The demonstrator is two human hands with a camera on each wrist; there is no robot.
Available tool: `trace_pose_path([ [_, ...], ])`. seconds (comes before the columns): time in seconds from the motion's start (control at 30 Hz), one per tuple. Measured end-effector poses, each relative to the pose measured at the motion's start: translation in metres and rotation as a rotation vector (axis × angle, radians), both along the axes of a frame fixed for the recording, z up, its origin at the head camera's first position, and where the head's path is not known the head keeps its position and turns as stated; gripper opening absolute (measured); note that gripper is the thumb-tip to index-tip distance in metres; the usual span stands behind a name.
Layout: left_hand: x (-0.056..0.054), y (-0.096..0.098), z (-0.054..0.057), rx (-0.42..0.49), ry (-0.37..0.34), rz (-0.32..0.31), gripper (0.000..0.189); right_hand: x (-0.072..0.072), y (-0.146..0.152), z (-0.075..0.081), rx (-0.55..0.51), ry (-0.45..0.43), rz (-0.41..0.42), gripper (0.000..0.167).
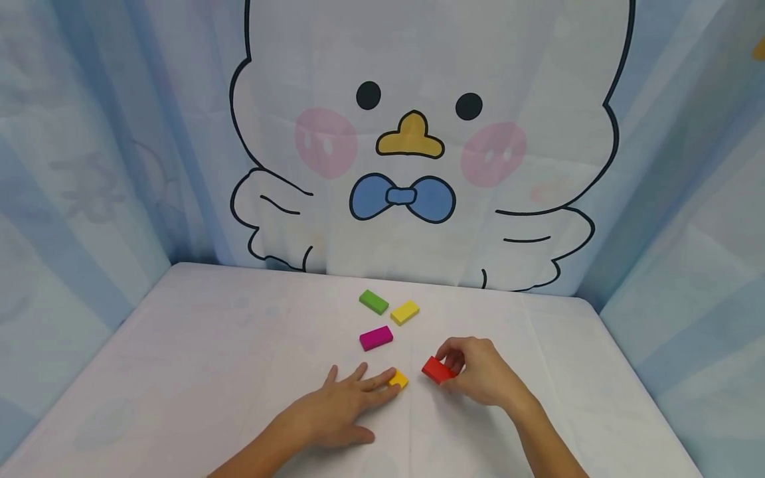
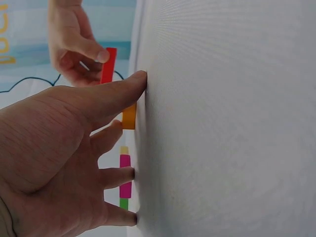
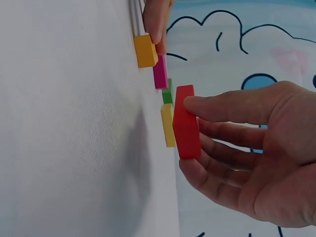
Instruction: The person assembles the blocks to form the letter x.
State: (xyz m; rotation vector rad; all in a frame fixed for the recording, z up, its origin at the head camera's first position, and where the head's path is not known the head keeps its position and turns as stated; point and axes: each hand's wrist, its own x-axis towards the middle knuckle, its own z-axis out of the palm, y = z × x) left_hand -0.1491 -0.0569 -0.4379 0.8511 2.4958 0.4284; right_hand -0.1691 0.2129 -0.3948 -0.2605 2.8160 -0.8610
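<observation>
One red block [image 3: 186, 131] sits in the right fingers [image 3: 237, 133]

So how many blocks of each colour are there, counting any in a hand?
Red block: 1, held in the right hand
Orange block: 1, at the fingers of the left hand
Magenta block: 1
Yellow block: 1
Green block: 1
Total: 5
</observation>
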Motion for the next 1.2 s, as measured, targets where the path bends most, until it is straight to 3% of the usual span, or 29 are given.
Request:
trace_pose_path([
  [0.53,0.002,0.0,-0.001,0.014,-0.021,0.005,0.078,0.006,0.001,-0.011,-0.04,-0.138,0.126,0.036],
  [0.77,0.002,0.001,-0.003,0.018,-0.014,-0.003,0.077,0.005,-0.001,-0.019,-0.045,-0.147,0.178,0.038],
  [0.97,0.0,0.002,-0.002,0.012,-0.01,0.001,0.077,0.004,0.004,-0.016,-0.038,-0.12,0.243,0.037],
  [1.2,0.0,0.001,0.001,0.011,-0.012,0.01,0.077,-0.003,0.016,-0.01,-0.113,-0.165,0.366,0.034],
])
